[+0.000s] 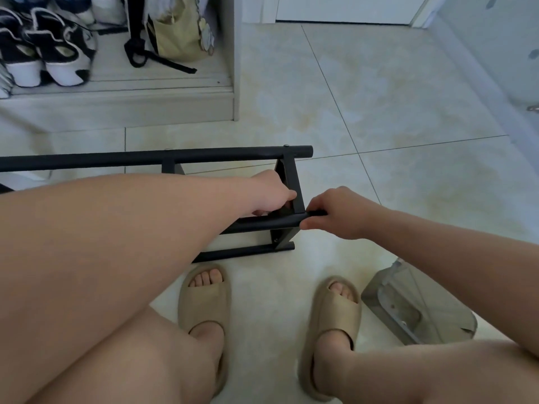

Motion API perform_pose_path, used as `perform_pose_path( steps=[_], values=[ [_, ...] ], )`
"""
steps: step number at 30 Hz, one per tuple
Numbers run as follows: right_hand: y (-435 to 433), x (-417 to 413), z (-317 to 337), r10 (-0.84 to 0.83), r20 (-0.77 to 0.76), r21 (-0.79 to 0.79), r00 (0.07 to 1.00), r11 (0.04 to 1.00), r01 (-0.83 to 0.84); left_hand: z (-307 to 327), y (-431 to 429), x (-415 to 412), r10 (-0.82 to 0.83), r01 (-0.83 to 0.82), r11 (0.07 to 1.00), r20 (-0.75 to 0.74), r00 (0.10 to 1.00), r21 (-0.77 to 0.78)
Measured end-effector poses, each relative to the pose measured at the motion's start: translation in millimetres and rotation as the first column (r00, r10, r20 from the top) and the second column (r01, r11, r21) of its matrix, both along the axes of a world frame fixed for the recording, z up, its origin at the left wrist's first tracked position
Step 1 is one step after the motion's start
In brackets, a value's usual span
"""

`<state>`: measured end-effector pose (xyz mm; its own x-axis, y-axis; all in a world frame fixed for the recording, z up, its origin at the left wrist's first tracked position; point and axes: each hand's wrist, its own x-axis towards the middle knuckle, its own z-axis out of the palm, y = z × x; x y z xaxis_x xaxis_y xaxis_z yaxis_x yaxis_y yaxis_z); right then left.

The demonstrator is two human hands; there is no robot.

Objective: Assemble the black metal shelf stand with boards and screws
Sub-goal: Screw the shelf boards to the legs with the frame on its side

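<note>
The black metal tube frame lies on the pale tiled floor, its long axis running left to right and its open tube ends pointing right. The left hand curls its fingers round the end crossbar. The right hand pinches a thin black stub at the near tube's tip (tool or part, unclear). Beige foam slippers sit below the fingers, and a clear plastic bag lies to their lower right.

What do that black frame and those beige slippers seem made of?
The black frame looks like metal tubing, matt black coated: round bars, dull sheen, screw heads at joints. The beige slippers look like moulded foam or rubber, hard to tell which: thick, seamless, matt.
</note>
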<state>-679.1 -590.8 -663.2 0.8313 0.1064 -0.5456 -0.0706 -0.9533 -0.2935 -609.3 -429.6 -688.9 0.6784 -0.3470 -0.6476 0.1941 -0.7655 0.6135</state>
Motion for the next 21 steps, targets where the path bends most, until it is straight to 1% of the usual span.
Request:
perform_pose_path(
  steps=[5,11,15,18,19,21],
  values=[
    [5,-9,0,0.069,-0.045,-0.027,0.997,0.997,-0.07,-3,4,-6,-0.042,0.039,0.999,-0.155,0.987,-0.023],
    [10,-24,1,0.099,-0.087,-0.019,0.991,0.995,-0.101,-5,3,-17,-0.13,0.13,0.991,-0.198,0.972,-0.013],
    [13,-32,-2,0.077,-0.116,-0.019,0.99,0.997,-0.08,-4,1,-21,-0.195,0.196,0.98,-0.232,0.953,-0.018],
    [12,-31,-1,0.015,-0.046,-0.077,0.999,0.997,-0.018,-5,-1,-19,-0.189,0.19,0.982,-0.239,0.952,-0.019],
    [12,-30,0,0.009,0.008,-0.114,1.0,0.993,-0.008,-5,-1,-17,-0.178,0.178,0.984,-0.25,0.952,-0.024],
    [10,-30,1,0.055,0.152,-0.211,0.987,0.977,-0.022,-4,-1,-13,-0.12,0.113,0.993,-0.301,0.946,-0.041]
  ],
)
